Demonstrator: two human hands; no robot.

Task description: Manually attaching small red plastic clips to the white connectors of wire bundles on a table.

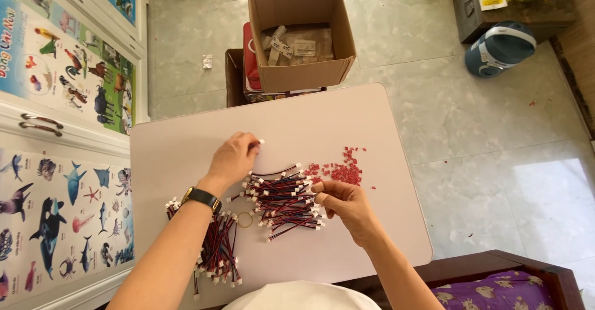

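Cabinet doors: animal posters [59,68] cover the white doors along the left edge, above and below 2 metal handles [40,124].
Bundle: a bunch of red-and-black wire leads [217,251] with white plugs lies on the tabletop [180,149] near its front left, under the left forearm.
Left hand: the left hand [234,158], a black watch [199,197] on its wrist, reaches out over the tabletop; its grip is pinched shut on a small white connector [260,141] at the fingertips.
Ring: a small rubber band [245,219] lies between the bundle and the loose pile.
Loose pile: more wire leads [282,198] lie spread at the tabletop's middle, just below the left hand.
Right hand: the right hand [347,205] touches the pile's right edge, fingers curled; whether they grip a lead, I cannot tell.
Red bits: a scatter of small red pieces [339,170] lies just beyond the right hand.
Box: an open cardboard box [302,37] stands past the tabletop's far edge.
Floor: a blue and white appliance [499,48] sits on the tiles at upper right.
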